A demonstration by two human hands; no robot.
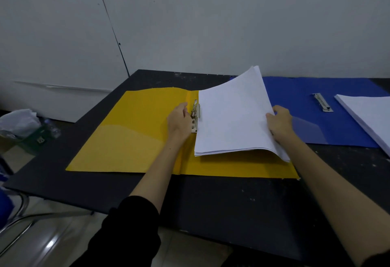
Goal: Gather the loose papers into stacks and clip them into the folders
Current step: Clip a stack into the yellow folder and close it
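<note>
A yellow folder point(130, 140) lies open on the dark table point(211, 203). Its metal clip point(195, 116) sits by the spine with the lever raised. My left hand point(179, 119) rests on the clip, fingers on the lever. A stack of white papers point(230, 119) lies on the folder's right half, its left edge against the clip. My right hand point(279, 124) grips the stack's right edge and lifts it, so the sheets curve upward. To the right lies an open blue folder point(299, 102) with its own clip point(322, 102) and a second paper stack point(371, 114).
A white wall stands behind the table. On the floor at the left are a box with crumpled plastic point(21, 125) and a metal chair frame point(23, 220). The table's near edge runs diagonally towards the lower right.
</note>
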